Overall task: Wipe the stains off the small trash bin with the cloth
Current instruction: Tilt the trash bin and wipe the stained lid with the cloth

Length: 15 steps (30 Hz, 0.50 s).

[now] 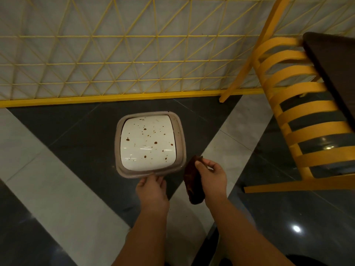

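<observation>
Fingers (pixel 201 163) of the right hand (pixel 211 177) pinch the top of a dark brown cloth (pixel 193 186), which hangs just beside the small trash bin (pixel 123 169). The left hand (pixel 152 189) touches the bin's near rim; whether its fingers curl under the rim is hidden. The bin stands on the tiled floor (pixel 57 189), its white lid (pixel 148 143) spotted with brown stains (pixel 127 139). A yellow chair (pixel 299 116) stands to the right, and a yellow lattice fence (pixel 115 54) behind.
</observation>
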### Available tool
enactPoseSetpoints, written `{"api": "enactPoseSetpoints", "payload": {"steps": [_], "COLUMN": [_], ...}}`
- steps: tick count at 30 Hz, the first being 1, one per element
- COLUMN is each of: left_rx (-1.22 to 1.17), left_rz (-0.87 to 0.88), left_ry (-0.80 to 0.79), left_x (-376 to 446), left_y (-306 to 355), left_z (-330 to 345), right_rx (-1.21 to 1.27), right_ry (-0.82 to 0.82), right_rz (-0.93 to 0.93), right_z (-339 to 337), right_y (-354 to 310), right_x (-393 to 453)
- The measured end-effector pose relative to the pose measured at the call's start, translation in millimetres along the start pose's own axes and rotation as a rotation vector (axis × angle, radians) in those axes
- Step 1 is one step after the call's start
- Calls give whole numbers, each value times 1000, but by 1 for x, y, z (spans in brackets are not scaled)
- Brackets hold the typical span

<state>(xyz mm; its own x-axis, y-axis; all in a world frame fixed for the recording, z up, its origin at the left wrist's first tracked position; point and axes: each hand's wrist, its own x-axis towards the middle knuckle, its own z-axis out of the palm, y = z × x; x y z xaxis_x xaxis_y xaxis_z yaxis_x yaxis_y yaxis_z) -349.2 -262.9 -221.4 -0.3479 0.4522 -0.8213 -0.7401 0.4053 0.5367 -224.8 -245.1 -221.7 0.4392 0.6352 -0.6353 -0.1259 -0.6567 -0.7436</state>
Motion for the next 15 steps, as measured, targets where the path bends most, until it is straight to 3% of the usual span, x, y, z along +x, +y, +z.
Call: {"api": "enactPoseSetpoints", "payload": {"steps": [9,15], "left_rx": [35,37], "left_rz": [104,160], "left_ry": [27,11], "left_x": [10,14], "left_y": [-24,-26], "left_z": [12,23], "right_rx": [-66,-40], "right_ry": [-94,48], "right_rz": [-156,-193], "right_z": [22,31], "right_y": [12,5], "right_x": [-7,13]}}
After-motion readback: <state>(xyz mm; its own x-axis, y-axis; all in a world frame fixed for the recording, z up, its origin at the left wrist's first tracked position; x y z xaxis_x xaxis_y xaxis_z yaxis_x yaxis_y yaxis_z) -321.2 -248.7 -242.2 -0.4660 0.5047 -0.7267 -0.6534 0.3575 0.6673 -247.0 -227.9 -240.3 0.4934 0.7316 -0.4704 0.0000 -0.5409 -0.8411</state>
